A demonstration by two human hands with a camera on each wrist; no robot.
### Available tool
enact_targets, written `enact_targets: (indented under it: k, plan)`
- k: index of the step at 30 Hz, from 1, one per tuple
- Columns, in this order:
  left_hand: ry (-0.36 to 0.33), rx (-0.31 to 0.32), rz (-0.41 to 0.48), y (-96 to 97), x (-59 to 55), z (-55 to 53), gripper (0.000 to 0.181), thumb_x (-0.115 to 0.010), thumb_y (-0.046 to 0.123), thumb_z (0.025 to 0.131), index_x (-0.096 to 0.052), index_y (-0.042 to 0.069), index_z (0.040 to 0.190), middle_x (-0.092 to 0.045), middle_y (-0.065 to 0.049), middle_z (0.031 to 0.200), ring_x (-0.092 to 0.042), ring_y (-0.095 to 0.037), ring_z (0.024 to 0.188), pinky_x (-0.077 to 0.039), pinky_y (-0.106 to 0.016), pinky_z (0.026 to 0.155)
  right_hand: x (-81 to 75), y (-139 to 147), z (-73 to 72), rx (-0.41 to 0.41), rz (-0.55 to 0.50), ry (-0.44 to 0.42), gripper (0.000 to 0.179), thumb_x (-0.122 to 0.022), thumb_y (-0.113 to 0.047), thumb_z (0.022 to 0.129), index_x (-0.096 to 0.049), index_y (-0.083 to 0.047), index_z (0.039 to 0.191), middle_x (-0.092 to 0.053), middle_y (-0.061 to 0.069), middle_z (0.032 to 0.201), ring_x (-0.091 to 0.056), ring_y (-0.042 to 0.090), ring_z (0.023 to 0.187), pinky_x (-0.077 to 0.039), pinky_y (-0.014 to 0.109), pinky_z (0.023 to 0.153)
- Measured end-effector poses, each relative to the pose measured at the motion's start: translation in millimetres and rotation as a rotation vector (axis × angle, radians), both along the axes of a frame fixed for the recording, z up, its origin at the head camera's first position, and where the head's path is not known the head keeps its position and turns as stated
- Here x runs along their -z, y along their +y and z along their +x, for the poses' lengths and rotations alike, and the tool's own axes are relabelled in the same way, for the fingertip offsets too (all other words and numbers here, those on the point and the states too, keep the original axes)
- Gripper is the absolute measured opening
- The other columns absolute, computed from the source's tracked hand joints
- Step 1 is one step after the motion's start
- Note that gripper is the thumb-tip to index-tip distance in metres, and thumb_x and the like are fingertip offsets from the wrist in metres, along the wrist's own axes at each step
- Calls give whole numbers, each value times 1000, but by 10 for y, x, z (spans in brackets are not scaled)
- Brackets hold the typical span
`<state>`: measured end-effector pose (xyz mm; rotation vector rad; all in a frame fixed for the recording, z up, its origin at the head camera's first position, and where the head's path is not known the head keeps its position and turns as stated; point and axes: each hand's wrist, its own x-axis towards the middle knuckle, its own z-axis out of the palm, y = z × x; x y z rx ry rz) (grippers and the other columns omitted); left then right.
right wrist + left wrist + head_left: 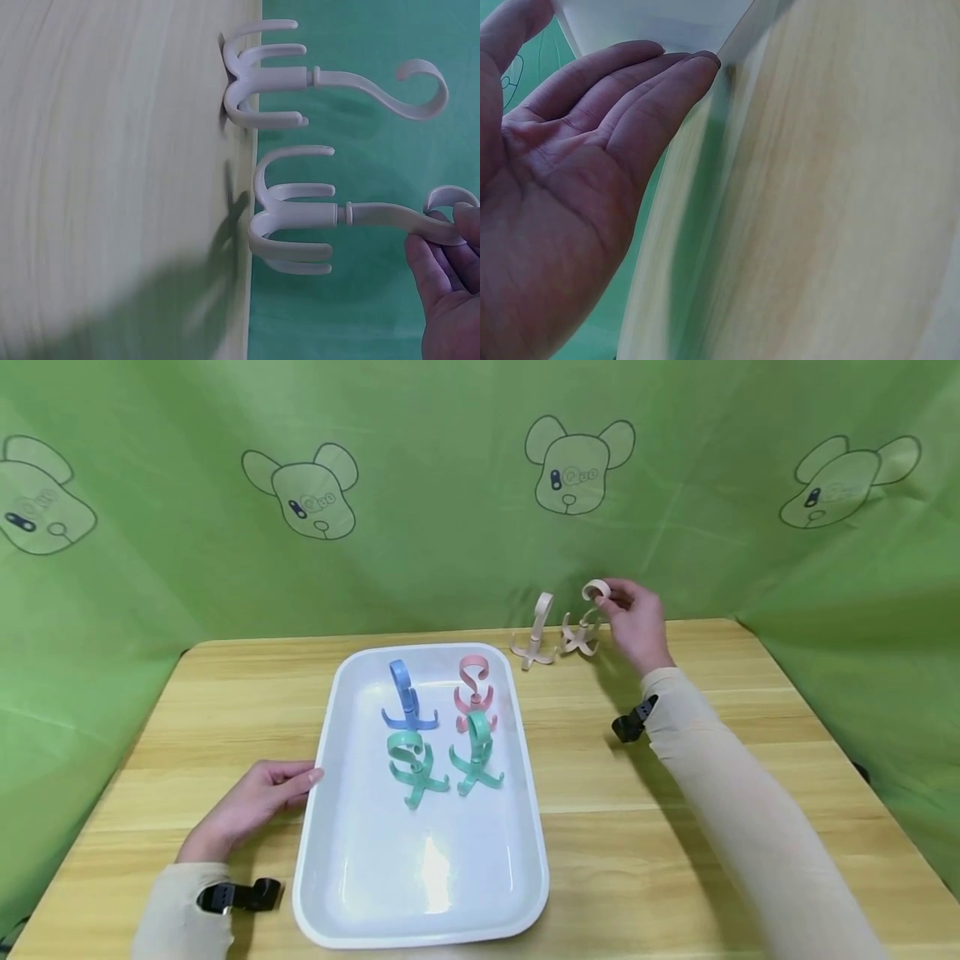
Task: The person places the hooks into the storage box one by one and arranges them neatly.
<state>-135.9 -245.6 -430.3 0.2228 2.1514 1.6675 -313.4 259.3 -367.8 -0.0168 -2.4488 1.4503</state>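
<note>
My right hand pinches the curled top of a pale beige multi-prong hanging hook, prongs downward, at the table's far edge. Whether its base touches the table I cannot tell. Beside it a second beige hook stands upright on its prongs. My left hand grips the left rim of a white tray, thumb over the rim and fingers against the outside. Inside the tray stand a blue hook, a green hook, another green hook and pink hooks, partly overlapped by green.
The wooden table extends on both sides of the tray. A green curtain with printed bear heads hangs behind its far edge. The hooks in the tray sit in its far half; the near half shows bare white bottom.
</note>
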Motion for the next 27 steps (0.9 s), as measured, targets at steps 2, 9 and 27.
enact_targets:
  k: [2, 9, 27]
  plan:
    - [1, 3, 8, 1, 2, -2, 47, -55, 21, 103, -50, -17, 130, -59, -29, 125, -65, -17, 106, -51, -27, 91, -36, 12, 27, 1, -4, -13, 34, -61, -7, 98, -58, 2, 131, -62, 18, 121, -58, 22, 106, -49, 27, 93]
    - [3, -5, -5, 15, -1, -7, 48, -56, 22, 102, -50, -17, 130, -60, -28, 124, -66, -17, 105, -51, -27, 91, -122, 66, 146, 6, -23, -5, 35, -62, -10, 98, -59, 1, 131, -62, 18, 123, -58, 21, 107, -49, 26, 94]
    - [-11, 2, -5, 9, -24, 12, 48, -54, 23, 103, -50, -15, 132, -58, -27, 127, -64, -26, 110, -51, -31, 93, -265, 117, 405, -44, 26, 4, 38, -63, -17, 98, -60, 0, 131, -63, 16, 122, -59, 17, 107, -50, 23, 91]
